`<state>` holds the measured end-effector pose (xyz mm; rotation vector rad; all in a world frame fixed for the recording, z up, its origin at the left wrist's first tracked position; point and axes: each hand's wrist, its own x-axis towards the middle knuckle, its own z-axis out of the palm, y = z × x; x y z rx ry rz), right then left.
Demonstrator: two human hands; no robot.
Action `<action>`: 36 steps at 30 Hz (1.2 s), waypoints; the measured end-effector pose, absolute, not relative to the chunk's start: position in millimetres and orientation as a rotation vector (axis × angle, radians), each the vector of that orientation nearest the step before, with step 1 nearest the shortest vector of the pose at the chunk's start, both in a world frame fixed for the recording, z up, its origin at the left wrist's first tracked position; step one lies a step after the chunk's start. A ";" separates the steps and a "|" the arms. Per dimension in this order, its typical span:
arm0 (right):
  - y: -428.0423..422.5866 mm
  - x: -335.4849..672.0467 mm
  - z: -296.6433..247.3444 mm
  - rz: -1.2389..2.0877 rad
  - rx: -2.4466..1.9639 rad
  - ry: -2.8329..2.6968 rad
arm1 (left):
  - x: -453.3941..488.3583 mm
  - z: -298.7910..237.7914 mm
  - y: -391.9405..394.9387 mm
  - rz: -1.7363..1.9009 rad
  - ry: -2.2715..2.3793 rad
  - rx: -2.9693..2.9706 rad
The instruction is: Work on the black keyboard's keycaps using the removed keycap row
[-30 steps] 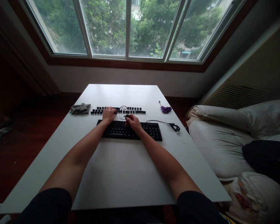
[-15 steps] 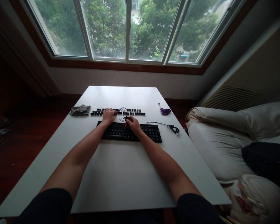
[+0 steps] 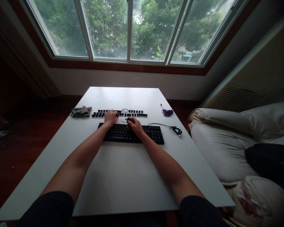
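Observation:
A black keyboard (image 3: pixel 119 134) lies across the white table, its upper edge partly behind my hands. Beyond it stand two rows of loose black keycaps (image 3: pixel 138 114). My left hand (image 3: pixel 111 118) reaches over the keyboard's far edge to these rows. Its fingers are curled, with a dark keycap (image 3: pixel 117 115) at the tips; how firmly it is gripped is hard to see. My right hand (image 3: pixel 135 125) hovers over the keyboard's upper middle, thumb and finger pinched on a small black keycap (image 3: pixel 128 119). Just behind it lies a clear round ring-like item (image 3: pixel 123 120).
A grey cloth (image 3: pixel 81 111) rests at the table's left edge. On the right are a purple cloth-like item (image 3: pixel 167 112) and the bundled USB cable (image 3: pixel 176 129). Another thin ring (image 3: pixel 125 110) lies among the keycaps. A pale sofa (image 3: pixel 215 142) stands right of the table (image 3: pixel 123 176).
Almost nothing differs. My left hand has shifted very slightly to the right, while my right hand keeps its pinch in the same place.

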<state>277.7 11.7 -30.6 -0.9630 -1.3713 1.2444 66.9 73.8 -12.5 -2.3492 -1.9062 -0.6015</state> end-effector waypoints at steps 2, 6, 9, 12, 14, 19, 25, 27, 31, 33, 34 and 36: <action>11.9 277.6 -31.2 1.245 -0.960 -1.370 | 66.8 -12.5 73.6 -0.591 -1.918 -2.343; 12.6 277.6 -32.1 1.248 -0.966 -1.373 | 66.7 -12.8 74.1 -0.612 -1.918 -2.336; 13.5 277.7 -32.7 1.251 -0.962 -1.370 | 66.5 -12.4 73.3 -0.663 -1.896 -2.338; 14.2 277.5 -33.2 1.247 -0.954 -1.372 | 67.3 -11.1 68.8 -0.737 -1.898 -2.323; 14.3 276.9 -33.2 1.249 -0.953 -1.370 | 69.3 -10.1 62.4 -0.789 -1.905 -2.311; 13.4 276.0 -30.4 1.263 -0.953 -1.346 | 79.9 -8.7 32.6 -0.916 -1.820 -2.387; 16.3 290.6 -20.0 1.112 -1.018 -1.439 | 92.1 -8.3 -17.4 -0.911 -1.590 -2.631; 18.1 296.7 -17.3 1.028 -1.060 -1.541 | 93.4 -8.4 -29.3 -0.875 -1.523 -2.699; 18.4 301.6 -15.1 0.994 -1.058 -1.703 | 94.3 -8.2 -39.0 -0.811 -1.520 -2.711; 16.6 301.4 -14.0 0.986 -1.040 -1.772 | 94.6 -7.9 -39.3 -0.787 -1.528 -2.704; 15.6 301.4 -13.0 0.979 -1.032 -1.805 | 94.7 -7.8 -39.1 -0.779 -1.531 -2.703; 13.7 302.4 -9.9 0.955 -1.012 -1.869 | 94.8 -7.7 -38.7 -0.769 -1.537 -2.698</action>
